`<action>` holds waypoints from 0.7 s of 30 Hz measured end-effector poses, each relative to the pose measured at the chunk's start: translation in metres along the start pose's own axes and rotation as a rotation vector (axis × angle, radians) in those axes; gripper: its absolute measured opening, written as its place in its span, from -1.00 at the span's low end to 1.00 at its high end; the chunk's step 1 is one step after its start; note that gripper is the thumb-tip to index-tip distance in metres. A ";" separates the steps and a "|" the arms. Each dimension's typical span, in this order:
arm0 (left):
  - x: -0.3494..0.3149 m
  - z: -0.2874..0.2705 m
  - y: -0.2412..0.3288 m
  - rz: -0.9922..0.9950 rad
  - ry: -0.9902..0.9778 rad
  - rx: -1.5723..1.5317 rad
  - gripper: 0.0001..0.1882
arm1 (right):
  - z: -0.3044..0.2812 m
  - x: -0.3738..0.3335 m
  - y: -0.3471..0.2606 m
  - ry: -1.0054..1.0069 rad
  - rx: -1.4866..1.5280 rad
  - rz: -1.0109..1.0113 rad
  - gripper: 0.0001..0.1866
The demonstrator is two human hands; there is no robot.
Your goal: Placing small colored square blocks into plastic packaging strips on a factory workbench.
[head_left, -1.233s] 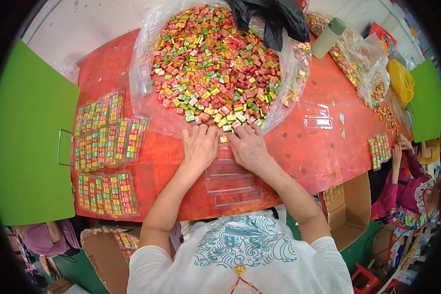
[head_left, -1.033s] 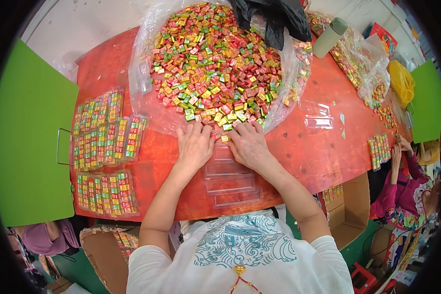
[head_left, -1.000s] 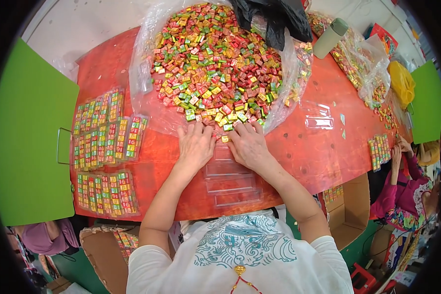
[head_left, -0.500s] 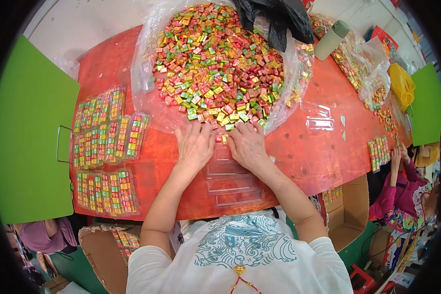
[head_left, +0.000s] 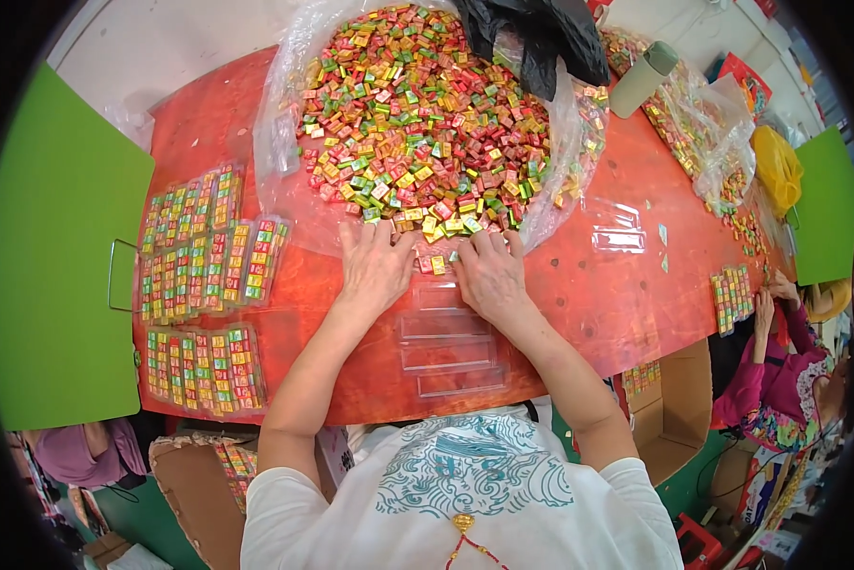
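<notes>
Small red, yellow and green box-shaped blocks [head_left: 427, 133] sit heaped on clear plastic film [head_left: 305, 220], a few between left hand [head_left: 375, 268] and right hand [head_left: 493, 277]; can't tell if either hand grips any.

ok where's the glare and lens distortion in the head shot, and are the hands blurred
In the head view, white glare streaks the clear plastic right of the pile; the red table's edges look bowed, fitting the fisheye; black vignetting fills the corners; left hand and right hand look fairly sharp.
</notes>
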State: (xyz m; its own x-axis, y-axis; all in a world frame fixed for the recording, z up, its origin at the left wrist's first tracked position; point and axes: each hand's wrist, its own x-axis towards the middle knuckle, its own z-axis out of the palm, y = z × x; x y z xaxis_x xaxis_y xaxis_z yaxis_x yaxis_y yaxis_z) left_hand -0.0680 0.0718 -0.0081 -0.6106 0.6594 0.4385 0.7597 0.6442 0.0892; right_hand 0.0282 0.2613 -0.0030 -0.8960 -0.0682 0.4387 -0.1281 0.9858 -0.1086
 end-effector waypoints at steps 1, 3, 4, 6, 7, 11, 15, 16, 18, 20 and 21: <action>0.000 -0.001 0.001 -0.002 -0.025 0.002 -0.76 | 0.000 -0.001 -0.001 0.003 -0.002 0.016 -0.82; 0.002 -0.004 0.003 -0.005 -0.049 0.005 -0.74 | -0.001 -0.001 -0.002 -0.010 -0.009 0.025 -0.81; 0.003 -0.004 0.004 0.013 -0.062 0.024 -0.73 | -0.001 -0.001 -0.002 -0.023 -0.016 0.034 -0.80; 0.004 -0.005 0.004 0.032 -0.073 0.044 -0.72 | 0.000 -0.002 -0.002 -0.020 -0.019 0.038 -0.79; 0.003 -0.005 0.003 0.019 -0.093 0.036 -0.71 | 0.001 -0.002 -0.002 -0.019 -0.022 0.042 -0.79; -0.003 -0.014 0.005 0.011 -0.029 -0.030 -0.69 | 0.001 0.001 -0.003 0.029 0.007 0.085 -0.79; -0.018 -0.014 0.008 0.033 -0.068 -0.002 -0.63 | 0.000 0.002 -0.007 0.013 0.003 0.120 -0.79; -0.020 -0.012 0.009 0.029 -0.118 -0.006 -0.61 | 0.000 0.002 -0.007 0.015 0.025 0.129 -0.81; -0.020 -0.013 0.012 0.025 -0.167 -0.014 -0.59 | 0.002 -0.003 -0.001 0.058 0.085 0.148 -0.84; -0.015 -0.018 0.014 0.035 -0.151 -0.060 -0.61 | 0.000 -0.009 0.011 0.101 0.137 0.175 -0.87; -0.015 -0.018 0.012 0.035 -0.151 -0.062 -0.61 | -0.002 -0.013 0.017 0.114 0.118 0.194 -0.89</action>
State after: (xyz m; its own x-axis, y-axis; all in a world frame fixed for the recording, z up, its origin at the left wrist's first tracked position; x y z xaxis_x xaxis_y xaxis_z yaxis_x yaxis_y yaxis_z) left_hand -0.0454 0.0628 0.0023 -0.6063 0.7349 0.3038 0.7908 0.5973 0.1334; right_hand 0.0385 0.2794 -0.0082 -0.8561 0.1448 0.4962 -0.0129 0.9537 -0.3006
